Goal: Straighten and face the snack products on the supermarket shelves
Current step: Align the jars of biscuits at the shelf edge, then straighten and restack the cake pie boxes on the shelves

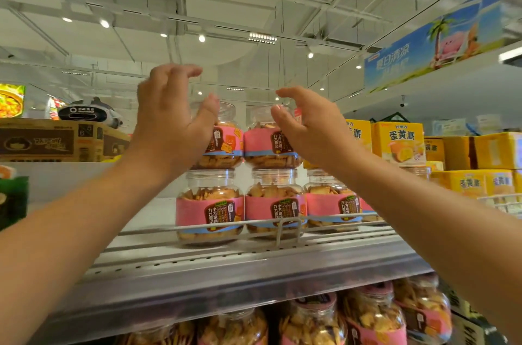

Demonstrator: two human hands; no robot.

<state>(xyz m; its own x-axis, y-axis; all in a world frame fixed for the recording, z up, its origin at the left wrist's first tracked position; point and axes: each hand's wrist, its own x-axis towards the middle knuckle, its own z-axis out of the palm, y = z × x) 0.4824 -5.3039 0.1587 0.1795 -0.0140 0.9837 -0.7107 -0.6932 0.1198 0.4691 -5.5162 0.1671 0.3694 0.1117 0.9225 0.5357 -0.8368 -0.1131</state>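
Clear plastic cracker jars with pink labels stand two high on the top shelf (254, 265). The upper left jar (226, 141) and upper right jar (264, 144) sit on lower jars (210, 209). My left hand (172, 116) is raised in front of the upper left jar, fingers relaxed and curved, thumb near the jar's shoulder; it holds nothing. In front of the upper right jar my right hand (308, 124) is spread the same way, gripping nothing. Whether either hand touches a jar is unclear.
Yellow snack boxes (398, 141) fill the shelf to the right. Brown cartons (50, 141) lie at the left. A wire front rail (288, 224) runs before the lower jars. More jars (370, 316) stand on the shelf below. A blue banner (432, 39) hangs overhead.
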